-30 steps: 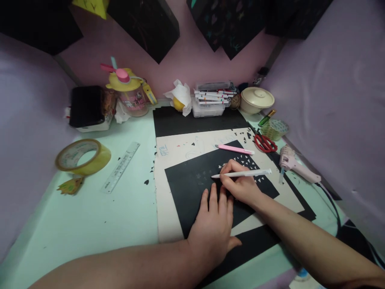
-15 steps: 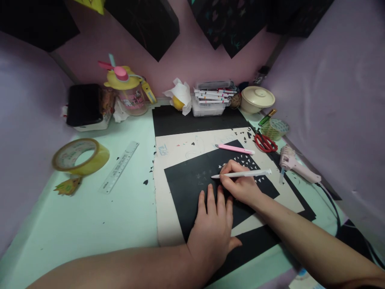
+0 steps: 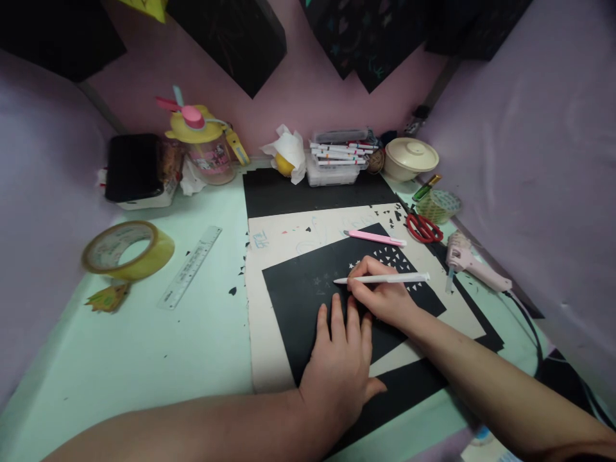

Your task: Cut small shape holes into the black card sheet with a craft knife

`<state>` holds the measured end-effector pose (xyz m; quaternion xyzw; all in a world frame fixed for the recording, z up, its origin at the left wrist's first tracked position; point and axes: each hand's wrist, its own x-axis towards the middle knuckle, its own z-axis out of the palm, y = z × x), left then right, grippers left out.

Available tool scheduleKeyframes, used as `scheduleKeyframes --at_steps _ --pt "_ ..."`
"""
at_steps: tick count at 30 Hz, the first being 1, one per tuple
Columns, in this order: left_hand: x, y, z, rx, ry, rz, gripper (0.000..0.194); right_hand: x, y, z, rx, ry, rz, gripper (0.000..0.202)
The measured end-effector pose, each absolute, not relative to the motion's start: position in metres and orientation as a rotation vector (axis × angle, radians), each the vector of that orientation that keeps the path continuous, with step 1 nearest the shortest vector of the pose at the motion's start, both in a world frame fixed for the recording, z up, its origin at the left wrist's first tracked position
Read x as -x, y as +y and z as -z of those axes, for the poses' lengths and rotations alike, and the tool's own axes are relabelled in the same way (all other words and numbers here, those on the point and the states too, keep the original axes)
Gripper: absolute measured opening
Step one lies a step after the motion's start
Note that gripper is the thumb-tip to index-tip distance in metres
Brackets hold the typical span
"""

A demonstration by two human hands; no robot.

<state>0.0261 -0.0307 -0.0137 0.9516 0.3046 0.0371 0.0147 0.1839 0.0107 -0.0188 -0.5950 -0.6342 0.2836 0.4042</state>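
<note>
My left hand (image 3: 339, 359) lies flat with fingers spread on a sheet of black paper (image 3: 289, 295). Between the thumb and fingers of my right hand (image 3: 382, 292) is a white pen (image 3: 394, 278), tilted low, its tip at the paper just above my left fingertips. Faint star and triangle outlines (image 3: 322, 282) show to the left of the tip. Small cut-out triangles and stars (image 3: 397, 258) pierce the sheet's right part, some hidden by my right hand. A pink craft knife (image 3: 375, 238) rests across the sheet's upper edge.
Red-handled scissors (image 3: 423, 228) and a glue gun (image 3: 474, 266) with its cord lie on the right. At left are a tape roll (image 3: 128, 250) and a clear ruler (image 3: 191, 266). A bottle (image 3: 206, 147), a pen box (image 3: 337, 160) and a lidded bowl (image 3: 411, 158) stand along the back.
My right hand and the pen tip have shifted slightly left, and a faint small mark shows near the tip. My left hand stays in place.
</note>
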Motion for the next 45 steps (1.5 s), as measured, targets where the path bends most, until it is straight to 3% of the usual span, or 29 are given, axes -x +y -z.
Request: scheduleKeyframes --at_steps 17,45 --pt "-0.0258 -0.0300 0.0137 -2.978 0.950 -0.122 0.091 -0.1871 0.0117 0.0233 1.377 -1.565 -0.745 0.019" --pt "-0.0254 -0.0307 0.0131 -2.970 0.943 -0.118 0.088 -0.1847 0.0105 0.0214 1.475 -1.573 -0.660 0.015"
